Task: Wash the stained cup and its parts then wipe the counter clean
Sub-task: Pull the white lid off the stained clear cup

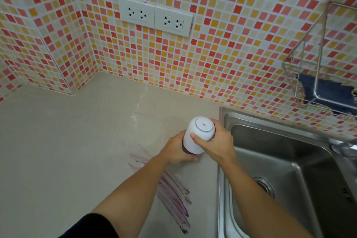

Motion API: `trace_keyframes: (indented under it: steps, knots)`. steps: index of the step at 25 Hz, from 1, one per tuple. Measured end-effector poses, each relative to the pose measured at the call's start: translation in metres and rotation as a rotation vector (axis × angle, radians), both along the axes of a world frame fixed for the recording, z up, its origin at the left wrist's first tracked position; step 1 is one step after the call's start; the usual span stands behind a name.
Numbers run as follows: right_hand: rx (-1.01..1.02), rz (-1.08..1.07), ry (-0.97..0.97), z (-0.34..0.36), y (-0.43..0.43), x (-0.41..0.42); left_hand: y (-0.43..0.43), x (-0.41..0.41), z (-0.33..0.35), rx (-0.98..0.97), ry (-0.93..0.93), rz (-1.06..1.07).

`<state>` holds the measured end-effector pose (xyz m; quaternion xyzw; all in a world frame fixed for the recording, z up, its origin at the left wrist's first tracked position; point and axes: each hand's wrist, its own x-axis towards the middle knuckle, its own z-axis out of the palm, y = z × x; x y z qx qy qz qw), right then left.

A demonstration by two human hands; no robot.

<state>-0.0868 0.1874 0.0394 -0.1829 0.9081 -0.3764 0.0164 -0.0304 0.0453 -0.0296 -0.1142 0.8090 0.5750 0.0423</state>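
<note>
A white cup (197, 133) with a round top cap and a dark lower section stands on the beige counter (77, 141), just left of the sink. My right hand (216, 145) wraps the white upper part. My left hand (177, 149) grips the darker bottom part, mostly hiding it. Purple smeared stains (173, 195) streak the counter below the cup, between my forearms.
A steel sink (289, 179) with a drain lies to the right. Part of a tap (343, 147) shows at the right edge. A wire rack (318, 75) on the mosaic wall holds a dark blue cloth (320, 91). Two white sockets (154, 16) sit on the wall.
</note>
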Motion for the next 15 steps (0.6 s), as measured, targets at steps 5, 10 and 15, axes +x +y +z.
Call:
trace_keyframes:
  steps: [5, 10, 15]
  knots:
    - [-0.073, 0.018, 0.06, 0.012, -0.003, 0.003, -0.003, 0.004, -0.006, -0.019, -0.028, 0.02]
    - [-0.229, -0.052, 0.097, 0.029, -0.005, -0.002, -0.007, 0.007, -0.005, -0.03, -0.029, 0.035]
    - [-0.562, -0.139, -0.175, 0.02, 0.005, -0.003, -0.011, 0.008, 0.0, 0.038, -0.018, 0.1]
